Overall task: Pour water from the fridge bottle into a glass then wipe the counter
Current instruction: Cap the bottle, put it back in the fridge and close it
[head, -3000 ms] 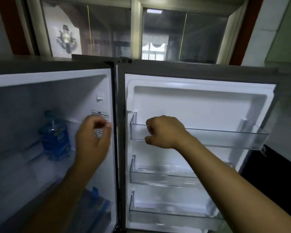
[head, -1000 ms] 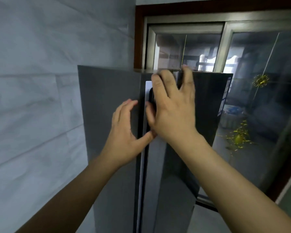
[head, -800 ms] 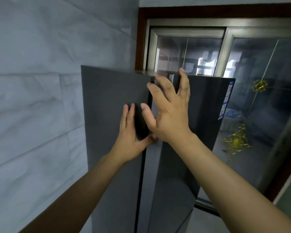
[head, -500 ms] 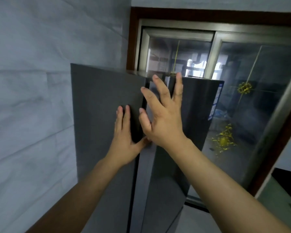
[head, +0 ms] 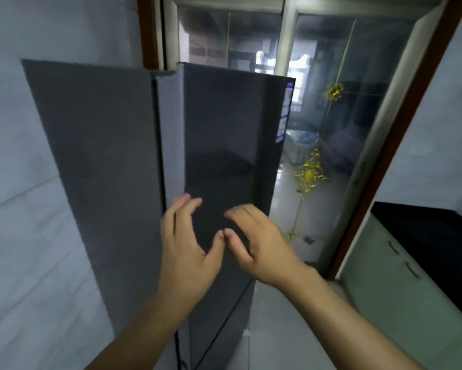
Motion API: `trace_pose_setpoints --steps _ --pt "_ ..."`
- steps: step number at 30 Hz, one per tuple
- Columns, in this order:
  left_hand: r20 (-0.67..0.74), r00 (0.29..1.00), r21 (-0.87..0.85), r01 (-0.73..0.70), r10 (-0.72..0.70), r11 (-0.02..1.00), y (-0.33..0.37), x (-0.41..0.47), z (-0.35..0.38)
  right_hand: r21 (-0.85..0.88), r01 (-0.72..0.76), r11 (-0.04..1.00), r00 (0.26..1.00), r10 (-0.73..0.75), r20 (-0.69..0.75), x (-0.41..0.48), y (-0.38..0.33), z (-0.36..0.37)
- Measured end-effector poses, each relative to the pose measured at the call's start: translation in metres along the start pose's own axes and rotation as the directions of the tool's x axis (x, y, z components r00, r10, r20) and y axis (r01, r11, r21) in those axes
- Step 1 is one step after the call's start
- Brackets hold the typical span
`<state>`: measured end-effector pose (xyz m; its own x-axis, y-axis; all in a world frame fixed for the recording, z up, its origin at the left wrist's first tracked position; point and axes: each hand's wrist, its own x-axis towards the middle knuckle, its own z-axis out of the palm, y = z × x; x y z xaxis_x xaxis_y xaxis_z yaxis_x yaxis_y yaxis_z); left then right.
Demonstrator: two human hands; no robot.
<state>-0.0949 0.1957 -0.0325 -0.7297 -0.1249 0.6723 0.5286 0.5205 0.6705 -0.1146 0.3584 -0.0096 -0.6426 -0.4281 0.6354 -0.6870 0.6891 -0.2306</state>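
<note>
A tall dark grey fridge (head: 224, 134) stands ahead with its door closed; I see its side panel (head: 99, 156) on the left and the glossy door front on the right. My left hand (head: 190, 252) is open in front of the door's lower part, fingers spread. My right hand (head: 262, 247) is open beside it, thumb near the left thumb. Neither hand holds anything. The water bottle and the glass are out of sight.
A tiled grey wall (head: 19, 236) runs along the left. Behind the fridge is a glass sliding door (head: 339, 124) in a brown frame. At the right stands a black counter (head: 438, 241) on pale green cabinets (head: 400, 297). Pale floor shows below.
Three seconds ago the fridge stood open with a blue bottle inside. Both hands pushed the door shut up high; now they have dropped lower and come off the door's upper edge.
</note>
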Motion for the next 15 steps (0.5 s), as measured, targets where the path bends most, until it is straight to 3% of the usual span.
trace_pose_setpoints --steps 3,6,11,15 --pt "0.201 0.98 0.028 -0.007 0.001 1.0 0.024 -0.02 0.038 -0.122 -0.213 0.969 0.972 0.224 0.078 -0.068 0.029 -0.031" --pt "0.465 0.885 0.074 0.0 -0.035 0.997 0.05 -0.048 0.092 -0.241 -0.436 0.867 0.871 0.474 0.129 -0.149 0.057 -0.071" --pt "0.724 0.686 0.161 -0.067 -0.072 0.985 0.116 -0.114 0.202 -0.454 -0.686 0.569 0.574 0.806 0.142 -0.302 0.089 -0.162" --pt "0.85 0.527 0.138 -0.223 0.0 0.965 0.185 -0.183 0.294 -0.53 -0.785 0.32 0.355 0.934 0.039 -0.423 0.093 -0.243"
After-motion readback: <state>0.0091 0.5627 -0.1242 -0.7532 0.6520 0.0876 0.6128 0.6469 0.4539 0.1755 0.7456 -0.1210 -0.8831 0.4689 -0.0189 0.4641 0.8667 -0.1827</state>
